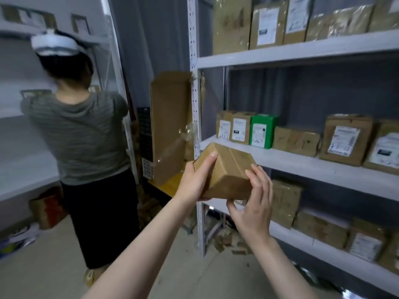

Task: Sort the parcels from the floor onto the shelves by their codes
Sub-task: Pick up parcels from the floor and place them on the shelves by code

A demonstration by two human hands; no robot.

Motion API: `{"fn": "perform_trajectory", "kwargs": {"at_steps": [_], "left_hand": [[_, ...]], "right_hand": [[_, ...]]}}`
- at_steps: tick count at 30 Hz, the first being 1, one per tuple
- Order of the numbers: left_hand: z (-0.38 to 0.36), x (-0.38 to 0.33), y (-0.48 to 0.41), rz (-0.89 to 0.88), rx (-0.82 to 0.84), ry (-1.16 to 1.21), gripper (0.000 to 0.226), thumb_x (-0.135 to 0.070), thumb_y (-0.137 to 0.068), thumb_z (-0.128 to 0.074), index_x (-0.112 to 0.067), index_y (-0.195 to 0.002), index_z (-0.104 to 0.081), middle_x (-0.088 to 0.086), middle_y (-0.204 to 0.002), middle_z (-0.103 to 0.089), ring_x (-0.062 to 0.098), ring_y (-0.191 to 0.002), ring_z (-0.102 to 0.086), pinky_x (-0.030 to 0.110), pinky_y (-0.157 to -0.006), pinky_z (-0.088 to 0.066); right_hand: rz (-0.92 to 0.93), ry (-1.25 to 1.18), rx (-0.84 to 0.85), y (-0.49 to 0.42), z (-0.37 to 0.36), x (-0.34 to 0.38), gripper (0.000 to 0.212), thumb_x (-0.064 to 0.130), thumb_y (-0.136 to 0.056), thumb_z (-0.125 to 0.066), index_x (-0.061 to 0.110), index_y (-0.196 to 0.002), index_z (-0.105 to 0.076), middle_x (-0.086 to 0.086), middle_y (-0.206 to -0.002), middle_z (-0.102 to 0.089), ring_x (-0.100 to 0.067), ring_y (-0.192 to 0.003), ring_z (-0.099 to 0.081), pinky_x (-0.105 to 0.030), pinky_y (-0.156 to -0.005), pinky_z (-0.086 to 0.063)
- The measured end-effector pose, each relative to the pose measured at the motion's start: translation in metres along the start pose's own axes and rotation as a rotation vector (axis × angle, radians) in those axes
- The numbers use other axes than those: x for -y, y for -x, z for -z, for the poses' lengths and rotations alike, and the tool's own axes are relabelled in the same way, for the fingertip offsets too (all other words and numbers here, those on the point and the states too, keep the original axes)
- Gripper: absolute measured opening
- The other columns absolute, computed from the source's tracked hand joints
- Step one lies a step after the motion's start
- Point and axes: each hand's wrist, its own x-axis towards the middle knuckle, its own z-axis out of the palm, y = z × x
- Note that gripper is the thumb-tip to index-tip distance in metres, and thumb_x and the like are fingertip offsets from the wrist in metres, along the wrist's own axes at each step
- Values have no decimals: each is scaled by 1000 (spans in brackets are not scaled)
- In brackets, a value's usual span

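1. Where the thumb (209, 161) of the left hand (194, 182) lies flat along the top face of the brown cardboard parcel (228, 169), the other left fingers are hidden behind the parcel's left end. The hand grips that end.
2. The fingers (257, 180) of the right hand (252, 206) are spread and slightly bent against the parcel's near right corner. The thumb is tucked under the bottom edge, so the parcel is pinched between thumb and fingers.
3. The parcel is held in the air, tilted, with a tape seam running across its top face. It is in front of the white corner post (195, 104) of the shelving unit, level with the left end of the middle shelf (302, 167). Whether it touches the shelf edge cannot be determined.
4. On the middle shelf, behind the parcel, stand two small labelled brown boxes (235, 128). A green box (262, 131) stands just beside them, with further brown parcels to the right.
5. The upper shelf (302, 50) and the lower shelf (302, 240) also carry brown parcels, several with white labels.
6. A flattened cardboard carton (170, 126) leans upright just left of the post.
7. Further left, a second person (82, 130) in a grey striped top and a white headset (54, 43) stands with their back to the camera, facing another white shelving unit (21, 175). This area is blurred.
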Motion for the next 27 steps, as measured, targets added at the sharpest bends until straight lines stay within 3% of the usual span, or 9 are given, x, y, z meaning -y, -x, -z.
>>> {"fn": "perform_trajectory", "kwargs": {"at_steps": [2,4,7,9,11,16,19,24,27], "left_hand": [[-8,-31,10,16,30,22,74,-75,-73,-61,-25,-127,-54,1,-112,-66,21,-95,-66,32,-57,-58],[-13,-58,19,21,39,54,71,-73,-69,-64,-24,-120,-59,5,-111,-66,25,-101,-65,40,-76,-58],[-20,-94,28,-18,42,110,95,-71,-46,-74,-18,-123,-60,10,-116,-65,32,-108,-62,48,-86,-55],[-26,-113,34,-153,36,74,81,-60,-59,-75,-10,-121,-59,10,-110,-63,30,-105,-61,42,-73,-56],[-37,-129,43,-342,51,0,56,-44,-78,-72,-9,-119,-58,10,-113,-63,27,-105,-61,44,-75,-57],[-67,-166,57,-691,87,-197,63,-15,-79,-78,-23,-132,-44,-7,-124,-54,12,-112,-54,15,-74,-49],[-85,-188,60,-795,122,-169,71,-12,-70,-79,-28,-129,-41,-12,-124,-55,10,-115,-55,13,-69,-51],[-121,-226,71,-1019,157,-243,78,-11,-65,-80,-25,-129,-36,-13,-124,-56,5,-114,-56,10,-79,-50],[-142,-247,77,-1154,204,-262,79,-13,-62,-78,-18,-128,-36,-9,-122,-57,4,-115,-56,16,-91,-48]], "right_hand": [[126,57,-58,-26,20,5,86,12,-65,-87,9,-136,-39,-19,-144,-41,-36,-137,-39,-35,-120,-26],[237,97,-104,-48,39,9,81,14,-67,-85,11,-135,-39,-19,-145,-37,-38,-137,-38,-44,-118,-31],[326,116,-116,-79,66,13,80,22,-69,-87,15,-134,-40,-19,-146,-34,-39,-138,-36,-48,-115,-34],[340,108,-110,-99,85,13,80,33,-71,-87,16,-133,-40,-19,-147,-32,-37,-139,-36,-43,-115,-35],[346,84,-86,-119,105,11,81,43,-71,-85,16,-132,-39,-17,-149,-30,-35,-139,-35,-39,-113,-35],[370,-6,-77,-172,156,0,78,56,-73,-70,14,-131,-40,-17,-151,-28,-28,-141,-32,-35,-115,-31],[317,-122,-149,-210,182,-5,68,52,-78,-61,10,-129,-43,-15,-149,-29,-26,-139,-35,-37,-110,-37],[22,-402,-223,-263,234,-7,54,56,-82,-51,22,-124,-42,-8,-133,-50,-15,-117,-55,-22,-86,-49],[-114,-509,-185,-286,265,-16,49,61,-80,-51,28,-116,-48,-4,-120,-59,-18,-111,-59,-43,-94,-52]]}}
